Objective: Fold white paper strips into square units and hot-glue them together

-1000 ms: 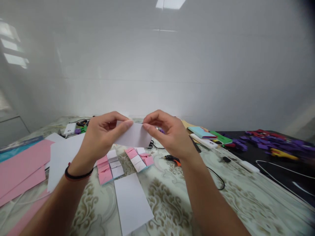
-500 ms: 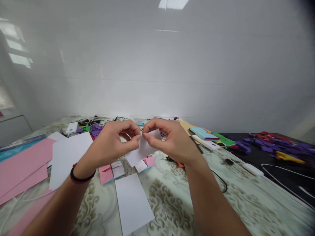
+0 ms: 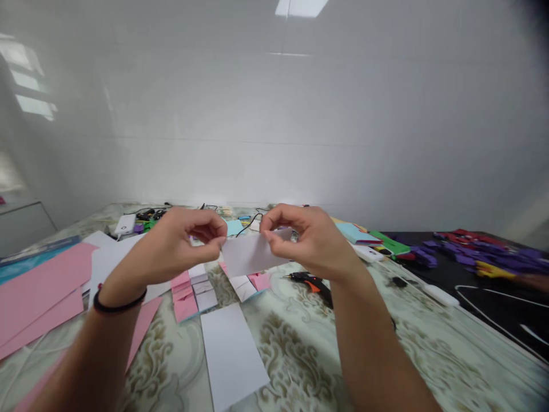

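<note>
A small white paper [image 3: 249, 254] hangs above the table between my hands. My left hand [image 3: 184, 240] pinches its left corner between thumb and fingers. Near the paper's upper right, my right hand [image 3: 300, 237] grips it the same way. Below lies a white sheet [image 3: 234, 355] flat on the patterned cloth. Two pieces with folded pink and white paper, one on the left [image 3: 193, 294] and one on the right [image 3: 253, 285], lie just behind that sheet; the held paper partly covers the right one.
Pink sheets [image 3: 47, 280] and white sheets lie at the left. A black and orange glue gun [image 3: 313, 283] rests right of centre. A white power strip [image 3: 440, 295], cables and purple pieces [image 3: 480, 257] are at the right, where another person's hand shows at the edge.
My hands have moved apart, the left one further left, and the paper now stretches between them. Another person's arm has appeared at the right edge by the yellow piece.
</note>
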Available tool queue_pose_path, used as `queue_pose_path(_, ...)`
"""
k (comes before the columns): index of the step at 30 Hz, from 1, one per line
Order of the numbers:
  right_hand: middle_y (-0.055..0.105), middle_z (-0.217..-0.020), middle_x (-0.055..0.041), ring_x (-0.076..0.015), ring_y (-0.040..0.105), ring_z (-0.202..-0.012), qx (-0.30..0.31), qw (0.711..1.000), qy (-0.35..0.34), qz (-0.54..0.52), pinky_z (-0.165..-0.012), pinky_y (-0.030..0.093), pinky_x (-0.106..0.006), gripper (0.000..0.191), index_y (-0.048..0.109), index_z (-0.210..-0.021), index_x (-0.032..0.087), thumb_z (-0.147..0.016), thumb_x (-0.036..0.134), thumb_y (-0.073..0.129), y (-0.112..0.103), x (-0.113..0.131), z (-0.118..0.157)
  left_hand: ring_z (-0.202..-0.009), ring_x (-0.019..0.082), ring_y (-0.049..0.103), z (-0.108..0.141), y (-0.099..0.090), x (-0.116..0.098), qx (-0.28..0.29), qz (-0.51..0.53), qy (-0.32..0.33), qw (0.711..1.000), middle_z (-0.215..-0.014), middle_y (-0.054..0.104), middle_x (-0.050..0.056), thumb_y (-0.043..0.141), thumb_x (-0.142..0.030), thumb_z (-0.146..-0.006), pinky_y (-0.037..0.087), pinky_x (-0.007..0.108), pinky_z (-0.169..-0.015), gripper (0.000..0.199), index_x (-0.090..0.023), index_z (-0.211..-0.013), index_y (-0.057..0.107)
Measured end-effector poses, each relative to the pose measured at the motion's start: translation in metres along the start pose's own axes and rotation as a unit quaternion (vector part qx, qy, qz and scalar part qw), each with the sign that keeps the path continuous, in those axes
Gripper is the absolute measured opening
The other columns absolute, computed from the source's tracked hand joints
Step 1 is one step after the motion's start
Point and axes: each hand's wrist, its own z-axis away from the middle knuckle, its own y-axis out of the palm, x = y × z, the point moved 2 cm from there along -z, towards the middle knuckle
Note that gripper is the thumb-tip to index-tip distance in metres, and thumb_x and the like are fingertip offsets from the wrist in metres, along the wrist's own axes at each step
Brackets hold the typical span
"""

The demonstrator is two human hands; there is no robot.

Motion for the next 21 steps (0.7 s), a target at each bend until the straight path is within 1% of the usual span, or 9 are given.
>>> queue_pose_path(2, 0.069, -0.076, 0.0027, -0.0135, 0.06, -0.075, -0.011, 1.0, 0.008, -0.005, -0.071, 0.045, -0.026, 0.005, 0.067, -0.078, 0.02, -0.078, 0.015, 0.065, -0.002, -0.002, 0.0, -0.069, 0.01, 0.063, 0.003, -0.01, 0.005, -0.01, -0.018, -0.012, 1.0, -0.073, 0.07, -0.004, 0.07, -0.014, -0.084, 0.049, 0.019, -0.064, 0.008, -0.019, -0.078, 0.07)
queue_pose_path(4, 0.069, -0.077, 0.0027, -0.0137, 0.061, -0.076, -0.008, 1.0, 0.014, -0.011, -0.071, 0.045, -0.026, 0.006, 0.067, -0.077, 0.02, -0.077, 0.015, 0.065, 0.0, -0.002, 0.0, -0.071, 0.012, 0.065, 0.004, -0.014, 0.005, -0.034, -0.023, -0.02, 0.999, -0.076, 0.073, -0.002, 0.071, -0.023, -0.089, 0.05, 0.021, -0.065, 0.007, -0.021, -0.083, 0.074)
queue_pose_path(6, 0.069, -0.077, 0.0028, -0.0135, 0.061, -0.076, 0.002, 1.0, 0.012, -0.014, -0.07, 0.045, -0.025, 0.008, 0.066, -0.075, 0.02, -0.076, 0.013, 0.064, 0.006, 0.001, -0.001, -0.075, 0.013, 0.067, 0.003, -0.01, 0.001, -0.058, -0.029, -0.01, 0.998, -0.082, 0.075, -0.001, 0.071, -0.032, -0.092, 0.051, 0.022, -0.067, 0.011, -0.022, -0.089, 0.076)
queue_pose_path(8, 0.068, -0.075, 0.0034, -0.0126, 0.06, -0.073, 0.01, 1.0, 0.006, -0.011, -0.067, 0.043, -0.024, 0.009, 0.066, -0.074, 0.02, -0.076, 0.011, 0.064, 0.012, 0.005, -0.003, -0.077, 0.014, 0.069, 0.0, 0.001, -0.005, -0.032, -0.041, 0.011, 0.999, -0.086, 0.077, -0.001, 0.074, -0.035, -0.09, 0.052, 0.022, -0.068, 0.013, -0.022, -0.091, 0.077)
queue_pose_path(9, 0.067, -0.074, 0.0037, -0.0119, 0.058, -0.071, 0.012, 1.0, 0.002, -0.009, -0.065, 0.042, -0.024, 0.01, 0.066, -0.074, 0.02, -0.076, 0.011, 0.064, 0.015, 0.006, -0.003, -0.077, 0.013, 0.069, -0.002, 0.007, -0.007, -0.021, -0.045, 0.019, 0.999, -0.086, 0.077, -0.002, 0.074, -0.033, -0.09, 0.052, 0.023, -0.07, 0.011, -0.023, -0.091, 0.077)
queue_pose_path(11, 0.067, -0.073, 0.004, -0.0113, 0.057, -0.069, 0.015, 1.0, -0.006, -0.008, -0.064, 0.042, -0.023, 0.01, 0.067, -0.075, 0.02, -0.077, 0.01, 0.064, 0.018, 0.009, -0.003, -0.074, 0.011, 0.067, -0.004, 0.018, -0.011, -0.015, -0.049, 0.037, 0.998, -0.08, 0.075, -0.004, 0.068, -0.023, -0.093, 0.05, 0.022, -0.069, 0.01, -0.021, -0.086, 0.075)
queue_pose_path(14, 0.068, -0.074, 0.0038, -0.0111, 0.058, -0.07, 0.024, 0.999, -0.021, -0.009, -0.068, 0.043, -0.023, 0.012, 0.066, -0.074, 0.019, -0.075, 0.007, 0.063, 0.018, 0.01, -0.003, -0.069, 0.009, 0.064, -0.006, 0.023, -0.014, -0.015, -0.051, 0.071, 0.996, -0.076, 0.073, -0.005, 0.066, -0.012, -0.089, 0.048, 0.02, -0.068, 0.012, -0.02, -0.082, 0.072)
queue_pose_path(18, 0.068, -0.076, 0.003, -0.012, 0.06, -0.073, 0.04, 0.999, -0.03, -0.016, -0.071, 0.047, -0.024, 0.014, 0.065, -0.074, 0.019, -0.074, 0.005, 0.063, 0.01, 0.009, -0.002, -0.064, 0.007, 0.059, -0.003, 0.011, -0.012, -0.014, -0.045, 0.092, 0.995, -0.069, 0.069, -0.006, 0.068, -0.01, -0.088, 0.044, 0.019, -0.063, 0.014, -0.019, -0.077, 0.071)
queue_pose_path(21, 0.069, -0.077, 0.0016, -0.0133, 0.061, -0.073, 0.021, 0.999, -0.023, -0.019, -0.072, 0.048, -0.026, 0.011, 0.066, -0.077, 0.019, -0.079, 0.009, 0.065, -0.001, 0.004, 0.0, -0.065, 0.009, 0.058, 0.0, -0.001, -0.006, -0.02, -0.01, 0.062, 0.998, -0.07, 0.069, -0.004, 0.07, -0.017, -0.09, 0.043, 0.02, -0.06, 0.015, -0.02, -0.076, 0.073)
